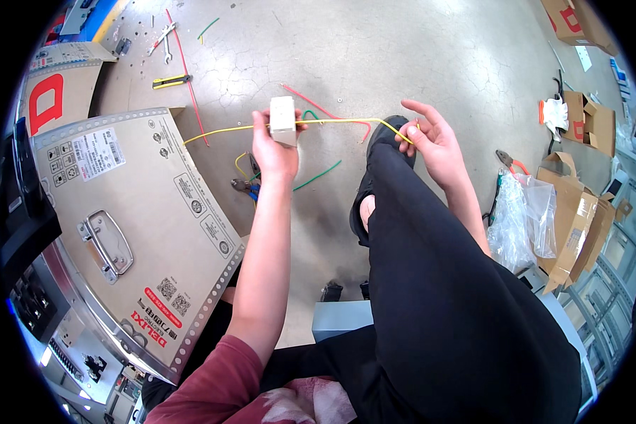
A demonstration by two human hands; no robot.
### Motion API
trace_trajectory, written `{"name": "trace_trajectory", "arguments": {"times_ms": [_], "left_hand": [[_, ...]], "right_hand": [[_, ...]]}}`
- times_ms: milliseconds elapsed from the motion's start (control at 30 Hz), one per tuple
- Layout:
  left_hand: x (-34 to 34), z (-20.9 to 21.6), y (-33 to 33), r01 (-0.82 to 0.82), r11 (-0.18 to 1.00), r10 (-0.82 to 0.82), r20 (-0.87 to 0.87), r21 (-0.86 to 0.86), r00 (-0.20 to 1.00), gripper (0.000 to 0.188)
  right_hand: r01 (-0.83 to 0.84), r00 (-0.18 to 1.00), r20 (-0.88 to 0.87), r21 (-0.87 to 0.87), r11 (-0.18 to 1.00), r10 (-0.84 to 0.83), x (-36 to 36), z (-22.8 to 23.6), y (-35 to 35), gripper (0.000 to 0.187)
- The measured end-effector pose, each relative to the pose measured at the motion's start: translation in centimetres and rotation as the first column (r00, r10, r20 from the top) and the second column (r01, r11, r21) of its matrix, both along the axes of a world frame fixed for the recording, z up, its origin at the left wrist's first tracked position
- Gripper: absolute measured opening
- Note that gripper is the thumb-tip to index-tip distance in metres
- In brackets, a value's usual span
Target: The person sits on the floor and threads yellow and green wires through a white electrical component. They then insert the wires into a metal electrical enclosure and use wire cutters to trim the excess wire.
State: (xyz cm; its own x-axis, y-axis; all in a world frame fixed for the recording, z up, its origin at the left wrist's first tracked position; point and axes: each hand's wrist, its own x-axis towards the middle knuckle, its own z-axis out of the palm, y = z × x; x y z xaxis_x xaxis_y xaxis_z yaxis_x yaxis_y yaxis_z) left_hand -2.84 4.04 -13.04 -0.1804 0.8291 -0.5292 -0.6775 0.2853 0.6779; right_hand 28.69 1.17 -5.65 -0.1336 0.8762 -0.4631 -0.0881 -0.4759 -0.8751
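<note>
My left hand [274,154] is closed around a small white rectangular block [283,114], thumb on one side and fingers on the other. A thin yellow wire [350,120] runs from the edge of the large cardboard box, past the block and over to my right hand. Whether the wire goes through the block or behind it, I cannot tell. My right hand [434,145] pinches the wire's far end between thumb and fingers, above my dark shoe [385,136]. The index finger of that hand sticks out.
At left stands a large cardboard box [138,233] with a metal handle. On the floor lie a red wire [189,85], a green wire [318,175], wrenches [164,42], a yellow-handled tool [171,82] and blue-handled pliers [246,186]. Plastic bags [519,222] and open cartons [576,226] sit at right.
</note>
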Motion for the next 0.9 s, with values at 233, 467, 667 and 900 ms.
{"name": "trace_trajectory", "arguments": {"times_ms": [233,467,667,900], "left_hand": [[7.0,0.9,-1.2,0.084,0.996,-0.083,-0.055,0.031,0.995,0.052],[12.5,1.3,-1.6,0.139,0.990,-0.137,-0.044,0.031,0.990,0.057],[13.2,1.6,-1.5,0.103,0.994,-0.102,-0.008,0.025,0.995,0.055],[13.5,2.0,-0.8,0.106,0.994,-0.106,-0.001,-0.014,0.994,0.057]], "right_hand": [[0.159,0.788,-0.525,-0.329,0.931,-0.321,-1.4,-0.7,-0.2,0.051],[0.248,0.755,-0.519,-0.340,0.907,-0.401,-0.6,-2.6,-1.2,0.062],[0.320,0.674,-0.542,-0.397,0.860,-0.501,-0.8,-3.1,-2.0,0.058],[0.270,0.915,-0.291,-0.074,0.960,-0.280,-3.4,-3.3,-2.8,0.048]]}}
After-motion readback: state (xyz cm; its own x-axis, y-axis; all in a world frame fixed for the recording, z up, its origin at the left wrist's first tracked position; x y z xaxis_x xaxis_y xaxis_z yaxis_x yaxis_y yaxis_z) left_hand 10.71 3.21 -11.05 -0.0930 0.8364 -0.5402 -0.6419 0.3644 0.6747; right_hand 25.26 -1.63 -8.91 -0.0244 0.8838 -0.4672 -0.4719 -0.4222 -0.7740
